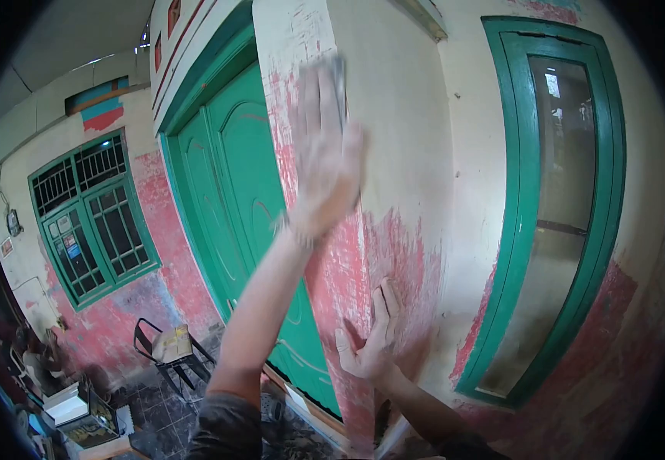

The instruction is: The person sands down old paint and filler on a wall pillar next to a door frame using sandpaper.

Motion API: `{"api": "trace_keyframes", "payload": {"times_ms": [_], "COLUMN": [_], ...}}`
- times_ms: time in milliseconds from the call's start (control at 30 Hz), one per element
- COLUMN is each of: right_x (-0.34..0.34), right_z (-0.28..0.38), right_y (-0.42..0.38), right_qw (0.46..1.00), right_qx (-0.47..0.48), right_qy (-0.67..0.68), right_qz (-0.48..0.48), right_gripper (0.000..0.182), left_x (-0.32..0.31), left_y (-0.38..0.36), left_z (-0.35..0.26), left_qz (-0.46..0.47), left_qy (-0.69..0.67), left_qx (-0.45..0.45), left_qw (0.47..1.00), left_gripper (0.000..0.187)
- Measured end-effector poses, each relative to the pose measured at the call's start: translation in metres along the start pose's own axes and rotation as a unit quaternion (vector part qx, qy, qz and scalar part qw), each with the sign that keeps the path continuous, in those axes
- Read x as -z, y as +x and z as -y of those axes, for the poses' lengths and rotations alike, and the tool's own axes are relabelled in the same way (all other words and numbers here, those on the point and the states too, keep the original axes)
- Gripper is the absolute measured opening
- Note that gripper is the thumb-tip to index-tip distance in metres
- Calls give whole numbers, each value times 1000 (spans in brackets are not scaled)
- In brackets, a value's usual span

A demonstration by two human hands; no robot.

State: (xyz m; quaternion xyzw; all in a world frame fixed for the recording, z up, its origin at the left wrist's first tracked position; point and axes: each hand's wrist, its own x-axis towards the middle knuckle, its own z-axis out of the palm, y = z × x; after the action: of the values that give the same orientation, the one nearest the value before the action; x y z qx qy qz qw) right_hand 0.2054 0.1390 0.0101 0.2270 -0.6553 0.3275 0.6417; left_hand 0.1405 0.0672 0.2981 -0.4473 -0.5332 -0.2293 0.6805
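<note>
My left hand (321, 153) is raised high against the corner of a wall pillar (390, 138), its fingers stretched up and blurred by motion. Under the fingers, a grey piece of sandpaper (339, 77) is pressed to the painted surface, with only its edge showing. Cream paint covers the upper pillar, and worn pink paint (340, 276) shows lower down and along the corner. Lower right, my right hand (375, 337) rests on the pink part with its fingers spread and nothing visible in it.
A green double door (244, 169) stands left of the pillar, and a green-framed glass panel (562, 230) to the right. Further back are a green window (95, 215), a black chair (171, 353), a glass-sided box (79, 414) and another person (41, 364) by the wall.
</note>
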Motion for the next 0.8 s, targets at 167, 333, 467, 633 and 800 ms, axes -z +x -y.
{"api": "trace_keyframes", "payload": {"times_ms": [167,333,467,633,800], "right_x": [-3,0,1,-2,4], "right_z": [0,1,1,-1,-2], "right_y": [-3,-2,-5,-5,-7], "right_qw": [1000,1000,1000,1000,1000], "right_qx": [-9,-7,-13,-14,-18], "right_qy": [-12,-9,-14,-8,4], "right_qz": [1,9,9,-4,8], "right_gripper": [83,83,83,83,82], "left_x": [4,-4,-1,0,-2], "left_y": [137,38,1,131,44], "left_z": [36,36,6,46,17], "left_qz": [60,26,-14,84,-18], "left_qy": [-115,103,-4,15,-10], "left_qx": [141,-78,-13,63,-13], "left_qw": [981,991,1000,994,1000], "left_gripper": [67,30,40,66,60]}}
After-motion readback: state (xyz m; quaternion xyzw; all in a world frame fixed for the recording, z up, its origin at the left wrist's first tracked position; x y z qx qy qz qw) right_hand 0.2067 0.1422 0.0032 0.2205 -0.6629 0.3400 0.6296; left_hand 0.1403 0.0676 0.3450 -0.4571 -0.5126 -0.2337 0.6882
